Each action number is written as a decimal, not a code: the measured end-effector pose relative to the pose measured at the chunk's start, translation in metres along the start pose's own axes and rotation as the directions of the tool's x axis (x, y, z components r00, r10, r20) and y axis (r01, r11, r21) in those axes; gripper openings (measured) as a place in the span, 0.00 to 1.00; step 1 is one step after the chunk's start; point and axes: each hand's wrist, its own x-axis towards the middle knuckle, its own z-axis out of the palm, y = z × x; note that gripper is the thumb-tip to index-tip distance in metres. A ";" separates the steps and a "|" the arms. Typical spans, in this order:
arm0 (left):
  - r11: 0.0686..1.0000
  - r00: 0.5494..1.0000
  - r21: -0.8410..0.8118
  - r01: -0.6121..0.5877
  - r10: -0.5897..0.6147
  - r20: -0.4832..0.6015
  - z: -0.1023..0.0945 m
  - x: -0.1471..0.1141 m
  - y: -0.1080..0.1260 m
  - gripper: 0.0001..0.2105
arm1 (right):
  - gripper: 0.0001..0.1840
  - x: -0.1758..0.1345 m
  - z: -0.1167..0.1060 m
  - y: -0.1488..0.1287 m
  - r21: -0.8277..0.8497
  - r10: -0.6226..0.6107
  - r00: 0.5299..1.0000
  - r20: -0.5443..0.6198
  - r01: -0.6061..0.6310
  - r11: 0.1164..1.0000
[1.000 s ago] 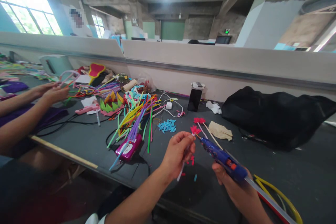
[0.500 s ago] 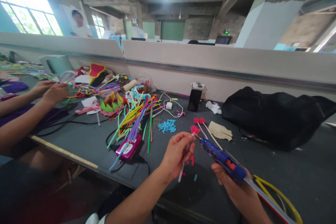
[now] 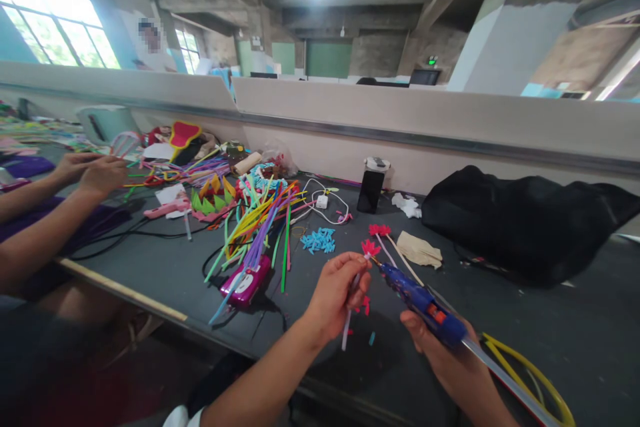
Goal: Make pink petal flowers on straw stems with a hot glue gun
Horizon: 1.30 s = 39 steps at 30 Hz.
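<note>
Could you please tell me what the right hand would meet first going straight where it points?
The glue gun in the right hand would probably first meet the red flower in the left hand; the gun's tip looks close to it, though depth is unclear.

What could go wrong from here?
Burn: the left hand pinches the red flower by its stem, close to the glue gun's tip; if that's hot, a slip might scorch the fingers.
Stray glue: a drip could land on the red scraps nearby.
Bump: other red flowers lie just beyond the tip; a swing of the right hand might knock them.
</note>
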 end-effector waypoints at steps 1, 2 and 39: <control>1.000 1.000 0.002 0.003 -0.003 0.000 0.000 0.000 0.000 0.09 | 0.27 -0.001 0.001 -0.001 0.000 0.007 1.000 -0.027 -0.007 1.000; 1.000 1.000 0.002 0.004 -0.004 0.001 0.000 0.000 0.000 0.09 | 0.27 -0.002 0.001 -0.003 -0.003 0.010 0.999 -0.052 -0.011 1.000; 0.994 0.997 -0.086 -0.073 0.074 0.004 -0.002 -0.002 0.001 0.07 | 0.11 0.035 -0.023 -0.027 -0.477 -0.478 0.863 0.161 0.492 0.728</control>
